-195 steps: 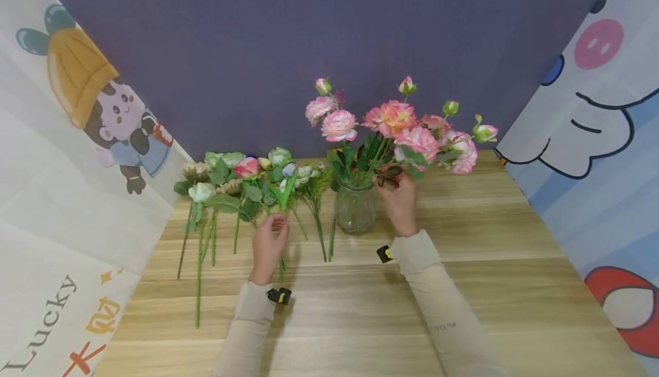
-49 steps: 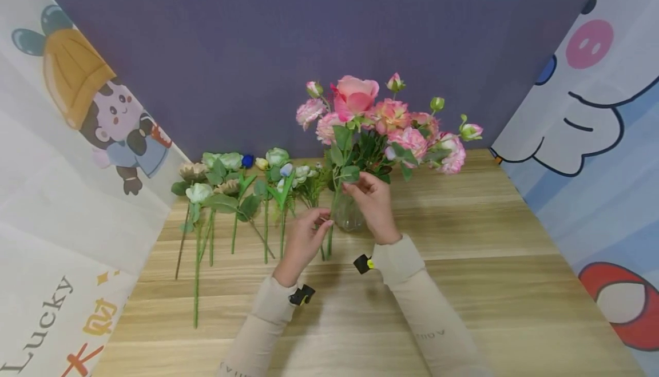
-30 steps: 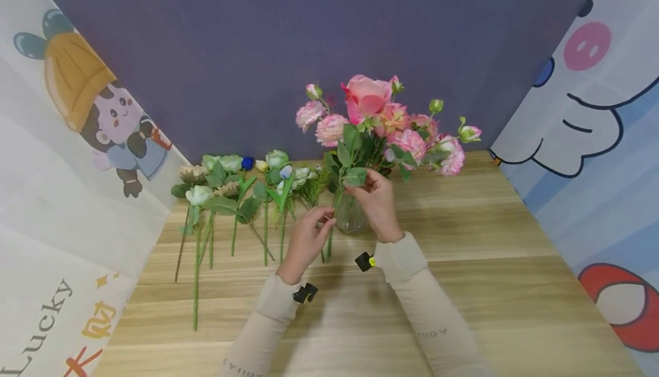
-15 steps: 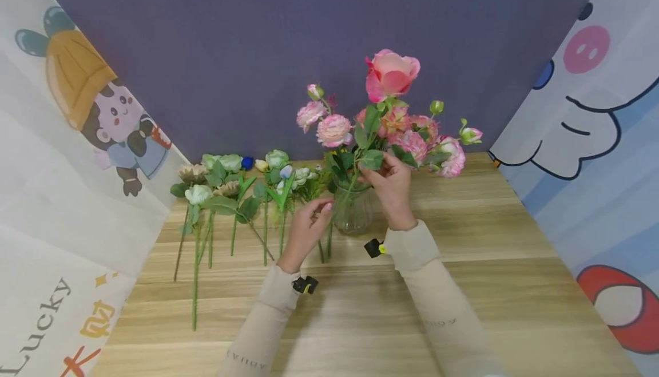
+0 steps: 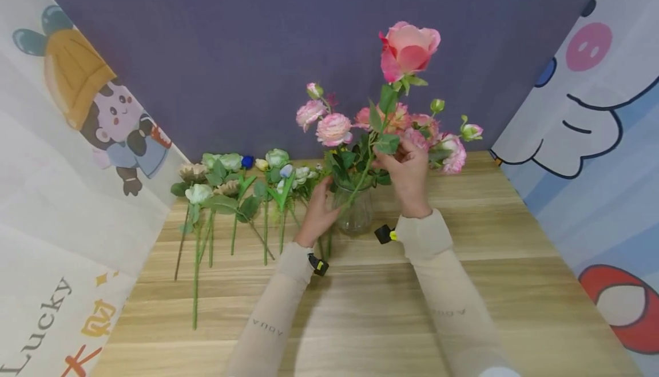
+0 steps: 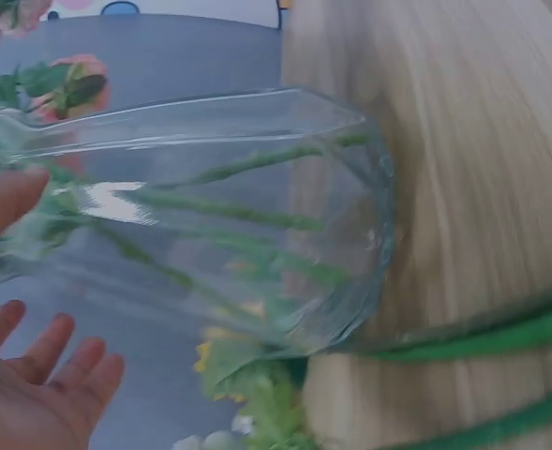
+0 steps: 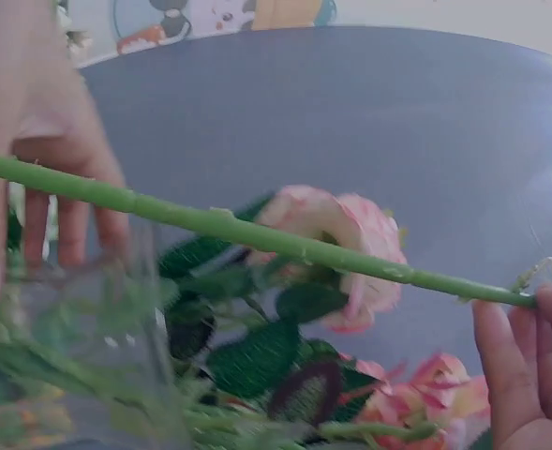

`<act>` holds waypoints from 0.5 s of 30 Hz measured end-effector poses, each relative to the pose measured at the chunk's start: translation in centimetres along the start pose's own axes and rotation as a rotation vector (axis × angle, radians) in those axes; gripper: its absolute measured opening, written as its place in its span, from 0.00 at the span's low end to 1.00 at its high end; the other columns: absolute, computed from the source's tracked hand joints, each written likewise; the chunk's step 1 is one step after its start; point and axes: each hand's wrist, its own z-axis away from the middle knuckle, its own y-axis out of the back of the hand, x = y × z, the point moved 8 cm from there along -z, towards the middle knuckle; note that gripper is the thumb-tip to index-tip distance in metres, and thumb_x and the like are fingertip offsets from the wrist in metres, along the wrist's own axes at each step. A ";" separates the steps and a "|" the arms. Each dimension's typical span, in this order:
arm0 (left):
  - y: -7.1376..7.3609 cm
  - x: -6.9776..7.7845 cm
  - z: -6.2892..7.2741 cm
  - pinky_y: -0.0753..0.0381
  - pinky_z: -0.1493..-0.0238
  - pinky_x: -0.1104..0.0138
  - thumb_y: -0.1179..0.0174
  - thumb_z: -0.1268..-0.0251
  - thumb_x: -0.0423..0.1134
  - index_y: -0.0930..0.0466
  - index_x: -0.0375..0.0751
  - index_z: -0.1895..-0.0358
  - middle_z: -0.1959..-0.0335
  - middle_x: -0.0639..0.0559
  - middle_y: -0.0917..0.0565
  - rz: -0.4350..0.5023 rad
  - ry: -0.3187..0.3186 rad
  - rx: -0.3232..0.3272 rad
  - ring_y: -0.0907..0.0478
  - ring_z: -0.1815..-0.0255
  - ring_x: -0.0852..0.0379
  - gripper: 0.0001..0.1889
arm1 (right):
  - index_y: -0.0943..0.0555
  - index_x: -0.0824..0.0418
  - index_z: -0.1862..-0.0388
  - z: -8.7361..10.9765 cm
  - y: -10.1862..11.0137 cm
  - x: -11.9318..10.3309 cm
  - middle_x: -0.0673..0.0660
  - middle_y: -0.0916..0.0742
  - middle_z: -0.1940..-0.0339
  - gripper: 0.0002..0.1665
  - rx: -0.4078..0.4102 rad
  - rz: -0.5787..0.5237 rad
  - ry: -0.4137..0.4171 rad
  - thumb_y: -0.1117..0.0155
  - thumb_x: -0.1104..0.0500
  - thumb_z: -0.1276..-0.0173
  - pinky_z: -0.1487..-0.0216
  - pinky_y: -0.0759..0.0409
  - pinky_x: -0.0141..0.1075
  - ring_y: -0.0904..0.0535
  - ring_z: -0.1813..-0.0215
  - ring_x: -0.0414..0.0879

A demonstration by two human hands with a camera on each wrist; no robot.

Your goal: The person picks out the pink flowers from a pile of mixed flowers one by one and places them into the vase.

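Note:
A large pink rose [image 5: 409,51] is held up by my right hand [image 5: 410,179], which pinches its green stem below the flower head. The stem slants down to the left in front of the glass vase [image 5: 356,217]. In the right wrist view the bare stem [image 7: 304,248] crosses above the vase rim. My left hand [image 5: 318,217] is at the vase's left side, fingers extended and spread. In the left wrist view its thumb overlaps the vase neck; whether it touches is unclear. Pink ranunculus-like flowers [image 5: 333,130] stand in the vase, their stems showing through the glass.
Left of the vase several loose artificial flowers lie on the wooden table [image 5: 360,320], including a pale green rose [image 5: 198,194], a blue bud [image 5: 247,162] and small white blooms [image 5: 304,174]. A dark partition [image 5: 231,68] rises behind; printed curtains hang at both sides.
The right hand has lifted the pink rose up and to the right. The left hand has left the rose's stem and moved to the vase's side. Earlier, that rose lay among the loose flowers.

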 end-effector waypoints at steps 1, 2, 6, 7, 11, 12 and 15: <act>-0.3 0.0 -0.3 0.37 0.34 0.52 0.30 0.47 0.36 0.48 0.30 0.30 0.34 0.33 0.37 0.001 0.002 -0.008 0.37 0.35 0.38 0.45 | 0.17 0.67 0.59 -0.2 0.1 -0.1 0.54 0.14 0.70 0.11 0.003 -0.011 0.001 0.33 0.71 0.42 0.70 0.17 0.34 0.18 0.75 0.42; -0.6 0.0 -0.5 0.38 0.33 0.53 0.29 0.49 0.38 0.48 0.31 0.29 0.33 0.34 0.38 -0.003 0.003 -0.010 0.38 0.34 0.39 0.47 | 0.17 0.67 0.59 -0.4 0.2 -0.2 0.54 0.14 0.70 0.11 0.007 -0.029 0.002 0.33 0.72 0.43 0.71 0.17 0.34 0.18 0.75 0.43; -1.6 0.3 -1.4 0.44 0.30 0.56 0.24 0.58 0.39 0.51 0.38 0.27 0.30 0.39 0.41 0.029 -0.017 -0.005 0.42 0.30 0.45 0.55 | 0.17 0.68 0.59 -0.9 0.5 -0.7 0.53 0.14 0.71 0.12 0.010 -0.065 0.024 0.35 0.75 0.43 0.72 0.17 0.35 0.18 0.76 0.43; -1.9 0.4 -1.4 0.45 0.29 0.56 0.23 0.59 0.39 0.53 0.41 0.26 0.29 0.41 0.42 0.049 -0.020 0.002 0.43 0.29 0.46 0.56 | 0.17 0.68 0.59 -0.9 0.6 -0.7 0.53 0.14 0.72 0.12 0.008 -0.062 0.031 0.35 0.75 0.43 0.72 0.17 0.35 0.18 0.76 0.43; -3.1 0.2 -1.4 0.46 0.29 0.57 0.24 0.58 0.36 0.56 0.47 0.25 0.28 0.46 0.43 0.175 -0.023 0.025 0.44 0.28 0.51 0.58 | 0.17 0.67 0.61 -1.1 0.8 -0.7 0.52 0.14 0.72 0.11 0.019 -0.068 0.043 0.35 0.74 0.43 0.72 0.17 0.34 0.18 0.76 0.42; -3.4 0.0 -1.3 0.45 0.29 0.56 0.24 0.57 0.35 0.56 0.48 0.25 0.28 0.46 0.42 0.200 -0.020 0.034 0.43 0.29 0.51 0.57 | 0.17 0.66 0.62 -1.1 0.9 -0.6 0.52 0.14 0.72 0.11 0.029 -0.076 0.041 0.34 0.75 0.43 0.72 0.17 0.33 0.19 0.76 0.42; -4.0 -0.5 -1.3 0.44 0.30 0.55 0.25 0.56 0.35 0.51 0.47 0.27 0.31 0.47 0.36 0.245 -0.010 0.054 0.39 0.31 0.51 0.53 | 0.17 0.65 0.64 -1.3 1.0 -0.7 0.53 0.15 0.72 0.10 0.053 -0.093 0.040 0.34 0.74 0.44 0.72 0.17 0.32 0.19 0.76 0.42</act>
